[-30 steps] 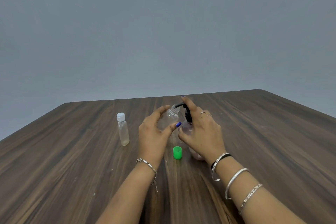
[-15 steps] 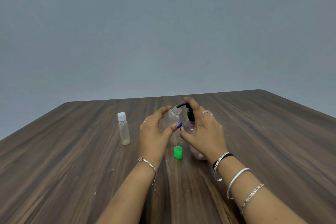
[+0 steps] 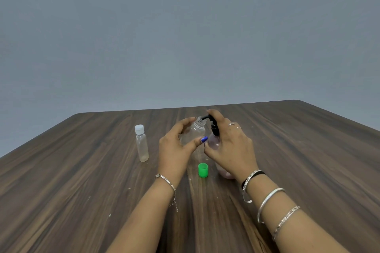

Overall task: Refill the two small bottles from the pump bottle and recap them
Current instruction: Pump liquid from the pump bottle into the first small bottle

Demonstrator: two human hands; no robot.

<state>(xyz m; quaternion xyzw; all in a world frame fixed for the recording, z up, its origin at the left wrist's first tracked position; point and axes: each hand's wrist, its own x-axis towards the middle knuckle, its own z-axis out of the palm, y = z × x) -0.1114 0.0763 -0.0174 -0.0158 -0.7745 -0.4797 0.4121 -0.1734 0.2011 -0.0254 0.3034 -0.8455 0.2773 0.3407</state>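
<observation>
**Head view: two hands filling an open bottle at a pump bottle**

Head view, looking down over both forearms to a dark wood-grain tabletop (image 3: 308, 150) with a plain grey wall (image 3: 185, 37) behind it.

Near the middle of the tabletop, the left hand (image 3: 174, 154) holds a small clear open bottle (image 3: 194, 133). Its fingers (image 3: 185, 123) curl round the far side and the thumb, with a blue-painted nail, presses the near side. The bottle is uncapped, its threaded neck showing, and it is tilted with the mouth just under the black spout of the pump bottle (image 3: 214, 141). What the open bottle contains cannot be told; it looks clear.

The right hand (image 3: 230, 148) wraps the pump bottle, thumb against its near side and one finger laid on top of the black pump head. The pump bottle is clear plastic with a pale pinkish tint, and its base stands on the tabletop, partly hidden by the right hand and wrist.

A small green cap (image 3: 203, 170) stands on the tabletop just in front of the two hands, between the wrists, touching neither bottle.

To the left, well apart from the hands, a capped bottle (image 3: 141, 144) stands upright. It is slim, frosted clear plastic with a white cap; its contents cannot be made out.

The left wrist wears a thin chain bracelet; the right wrist wears several silver bangles, and rings show on the right hand.
</observation>
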